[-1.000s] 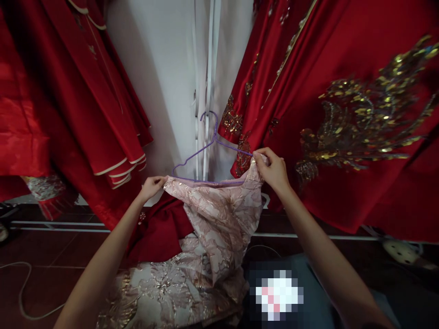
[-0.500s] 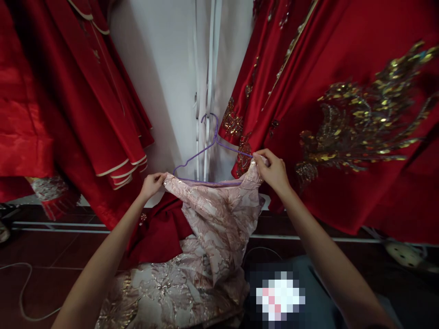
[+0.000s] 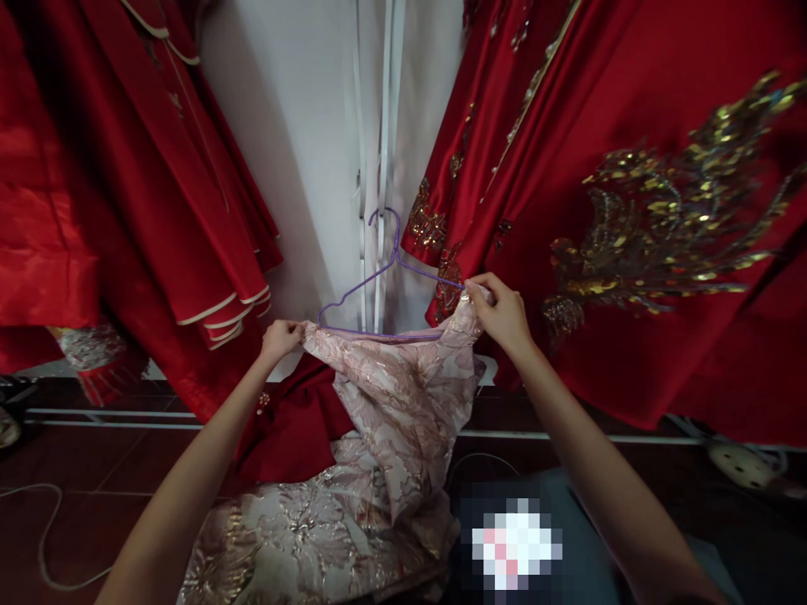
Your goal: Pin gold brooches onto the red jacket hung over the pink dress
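A pale pink dress (image 3: 403, 395) with a metallic flower pattern hangs between my two hands, its skirt spread towards me. My left hand (image 3: 282, 339) pinches the dress at its left shoulder. At the right shoulder, my right hand (image 3: 500, 313) grips the cloth around the end of a purple hanger (image 3: 378, 270). The hanger's right arm runs into the right shoulder, while its left end shows above the neckline, apart from my left hand. Its hook points up in front of a white upright. Dark red cloth (image 3: 293, 433) with a small beaded ornament lies behind the dress on the left.
Red garments (image 3: 145, 168) with cream piping hang on the left. On the right hangs red clothing with gold sequins (image 3: 668, 218). A white wall (image 3: 283, 126) stands behind, and a low metal rail (image 3: 561, 438) runs above the dark tiled floor. A white cable (image 3: 44, 538) lies at lower left.
My left hand and the left shoulder of the dress have shifted very slightly. My right hand and the hanger stay in place.
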{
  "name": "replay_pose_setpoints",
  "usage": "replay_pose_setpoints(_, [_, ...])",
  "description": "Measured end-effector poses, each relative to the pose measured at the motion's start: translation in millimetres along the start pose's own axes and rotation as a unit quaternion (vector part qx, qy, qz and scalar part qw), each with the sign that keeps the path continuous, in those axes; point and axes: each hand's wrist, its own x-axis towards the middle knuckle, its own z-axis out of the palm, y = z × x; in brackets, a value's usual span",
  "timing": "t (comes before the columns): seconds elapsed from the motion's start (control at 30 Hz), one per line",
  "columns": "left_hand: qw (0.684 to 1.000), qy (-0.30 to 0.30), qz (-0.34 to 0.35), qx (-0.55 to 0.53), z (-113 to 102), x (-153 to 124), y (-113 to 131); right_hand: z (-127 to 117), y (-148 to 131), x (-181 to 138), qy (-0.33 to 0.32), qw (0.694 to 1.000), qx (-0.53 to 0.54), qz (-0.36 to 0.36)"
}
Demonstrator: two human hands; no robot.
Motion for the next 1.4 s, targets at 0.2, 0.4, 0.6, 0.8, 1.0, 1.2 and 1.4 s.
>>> replay_pose_setpoints(0.2, [0.995,0.027,0.062,-0.072,-4.6,-1.2,8.8,0.7,0.7,0.0,0.004,1.0,0.002,0.001])
replay_pose_setpoints(0.4, [0.959,0.033,0.155,-0.233,-20.3,-8.9,50.3,14.6,7.3,-4.4,-0.058,0.996,0.067,0.022])
replay_pose_setpoints(0.6, [0.955,-0.056,0.134,-0.26,-39.8,-18.5,58.4,20.4,14.5,-6.5,-0.047,0.994,0.097,0.028])
replay_pose_setpoints(0.8, [0.959,-0.257,0.065,-0.104,-25.0,-71.4,-15.9,21.8,18.1,-6.1,-0.046,0.994,0.091,0.027])
replay_pose_setpoints(1.0, [0.952,-0.3,0.055,-0.037,-49.7,-72.9,-60.2,21.0,18.0,-4.1,-0.072,0.991,0.111,0.033])
replay_pose_setpoints(1.2, [0.99,-0.033,-0.022,-0.133,-81.2,-15.1,7.7,13.2,8.6,-6.4,-0.086,0.989,0.119,0.029])
replay_pose_setpoints(1.4, [0.981,0.035,0.147,-0.124,-71.1,-8.9,145.3,-14.2,-26.9,-20.8,-0.151,0.978,0.141,0.036])
